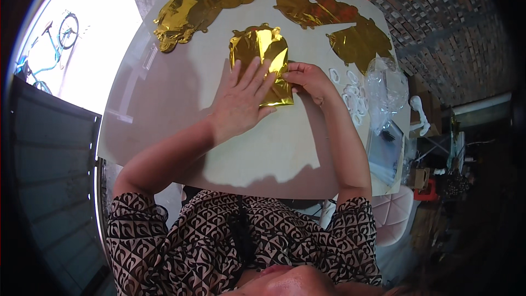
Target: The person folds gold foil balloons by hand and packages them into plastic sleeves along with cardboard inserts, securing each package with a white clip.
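A folded gold foil balloon [267, 50] lies on the pale table in front of me, its scalloped end with small tabs pointing away. My left hand [241, 96] rests flat across its lower left part, fingers stretched out and spread. At the balloon's right edge, my right hand [308, 80] has thumb and fingers closed on the foil. The fingertips partly cover the edge they pinch.
More flat gold foil balloons lie at the far left [189, 13], far middle [307, 1] and far right [361, 43]. Along the right side are white ring-like pieces [355, 98], a crumpled clear plastic bag [385, 90] and clear flat packets [384, 156]. The table [257, 159] curves around me.
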Available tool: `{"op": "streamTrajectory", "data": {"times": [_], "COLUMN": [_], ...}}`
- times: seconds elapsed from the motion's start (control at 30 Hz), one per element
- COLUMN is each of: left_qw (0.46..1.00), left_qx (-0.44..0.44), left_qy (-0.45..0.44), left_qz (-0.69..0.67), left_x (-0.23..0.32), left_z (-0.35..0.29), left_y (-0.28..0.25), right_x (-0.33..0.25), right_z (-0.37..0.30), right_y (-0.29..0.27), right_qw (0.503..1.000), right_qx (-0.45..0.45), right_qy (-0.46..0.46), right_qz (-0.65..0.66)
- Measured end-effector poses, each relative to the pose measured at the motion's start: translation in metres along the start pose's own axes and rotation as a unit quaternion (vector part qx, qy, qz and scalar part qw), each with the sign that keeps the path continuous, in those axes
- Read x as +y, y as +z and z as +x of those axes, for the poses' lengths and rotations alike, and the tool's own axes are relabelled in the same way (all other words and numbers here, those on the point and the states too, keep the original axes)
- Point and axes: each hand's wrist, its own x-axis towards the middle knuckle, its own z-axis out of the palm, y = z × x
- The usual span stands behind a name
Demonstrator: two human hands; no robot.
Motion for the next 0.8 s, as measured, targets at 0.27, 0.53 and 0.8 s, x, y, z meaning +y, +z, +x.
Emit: {"op": "streamTrajectory", "data": {"times": [0.27, 0.53, 0.8], "left_qw": [0.997, 0.998, 0.998], "left_qx": [-0.024, -0.032, -0.042], "left_qy": [0.027, 0.014, 0.011], "left_qz": [-0.07, -0.056, -0.043], "left_x": [-0.007, -0.004, -0.003], "left_z": [-0.005, -0.005, -0.004], "left_y": [0.015, 0.017, 0.017], "right_x": [-0.012, -0.014, -0.02], "right_z": [0.005, 0.007, 0.01], "right_y": [0.009, 0.012, 0.011], "right_qw": [0.999, 0.996, 0.994], "right_qx": [0.016, 0.044, 0.068], "right_qy": [0.029, 0.051, 0.031], "right_qz": [-0.039, -0.053, -0.078]}}
